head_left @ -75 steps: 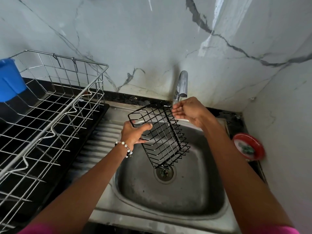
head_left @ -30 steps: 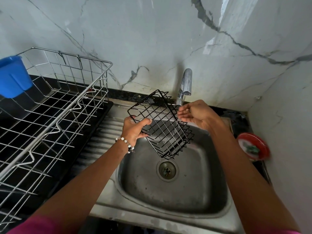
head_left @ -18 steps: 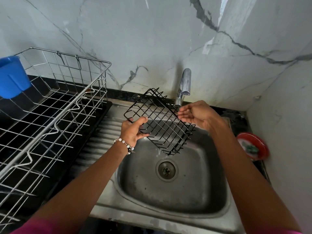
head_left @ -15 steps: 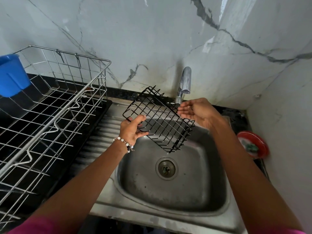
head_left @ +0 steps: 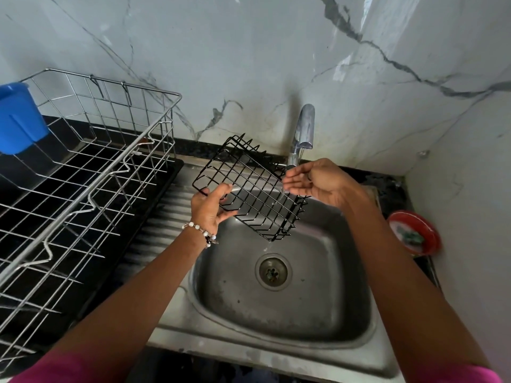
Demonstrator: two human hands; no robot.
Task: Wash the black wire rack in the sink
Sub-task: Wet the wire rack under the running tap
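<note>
The black wire rack [head_left: 249, 186] is held tilted in the air above the steel sink [head_left: 279, 305], just under the tap [head_left: 302, 134]. My left hand [head_left: 210, 207], with a bead bracelet at the wrist, grips the rack's near left edge, thumb on top and fingers beneath. My right hand [head_left: 318, 181] is cupped palm up at the rack's far right corner under the spout, fingers relaxed. A thin stream of water falls past that hand through the rack. Whether the right hand touches the wire is unclear.
A large steel dish rack [head_left: 83, 183] stands on a black tray left of the sink, with a blue tub [head_left: 19, 117] hung at its far left. A red dish [head_left: 414, 233] sits on the counter right of the sink. Marble walls close in behind and on the right.
My left hand has lifted the rack and turned it flatter, its far end rising toward the tap. My right hand stayed under the spout and cupped palm up.
</note>
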